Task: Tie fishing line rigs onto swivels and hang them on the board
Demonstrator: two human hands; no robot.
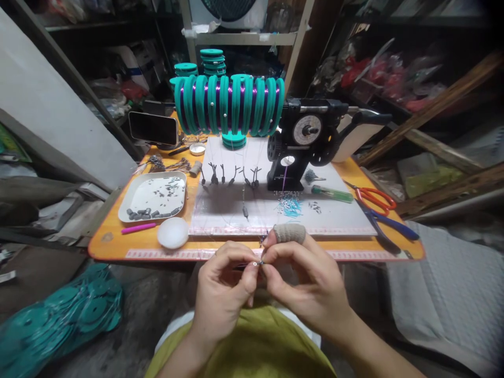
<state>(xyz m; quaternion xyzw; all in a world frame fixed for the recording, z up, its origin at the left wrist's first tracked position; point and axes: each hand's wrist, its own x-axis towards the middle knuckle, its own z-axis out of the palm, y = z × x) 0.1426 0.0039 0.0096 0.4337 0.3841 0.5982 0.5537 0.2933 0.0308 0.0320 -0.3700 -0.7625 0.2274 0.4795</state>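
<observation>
Close to the table's front edge, my left hand [224, 291] and my right hand [307, 275] meet fingertip to fingertip. Both are closed in a pinch on a tiny metal fitting [259, 263] with a shiny ring at its left end; its exact kind is too small to make out. A grey knitted sleeve [290, 233] covers one finger of my right hand. Thin line runs up from the fingers. Beyond them a grey weight [245, 211] lies on the white board [224, 215], and several dark forked pieces [214, 176] hang on lines below a row of teal spools [230, 105].
A black winding machine [307, 131] carries the spools. At left are a tray [124, 207] of grey pieces, a pink pen [138, 228], a white bowl [173, 232] and a phone [153, 127]. Blue-handled pliers [397, 224], orange-handled pliers [378, 199] and blue snippets [290, 206] lie right.
</observation>
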